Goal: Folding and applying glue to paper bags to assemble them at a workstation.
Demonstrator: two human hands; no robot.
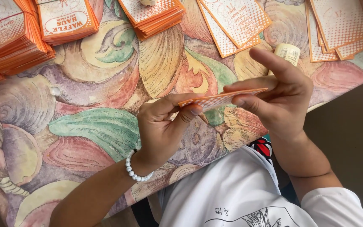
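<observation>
Both the left hand point(162, 126) and the right hand point(276, 96) pinch one flat orange-and-white paper sleeve point(221, 99). Five stacks of same sleeves point(9, 38) lie on the shell-patterned tablecloth point(93, 126).

looks like a home table turned into a small food-business work spot: a tablecloth point(106, 84) printed with big pastel shells and leaves, covered in stacks of flat orange-and-white paper food sleeves point(9, 38), more sleeves point(341, 25) fanned loose beside them

Flat orange-and-white paper sleeves: one held edge-on point(221, 99); three thick stacks far left point(11, 38) (counts within uncountable); two loose fanned groups far right point(341, 25). Pale cylindrical label roll point(288, 52): one. White bead bracelet point(134, 170): one.
</observation>
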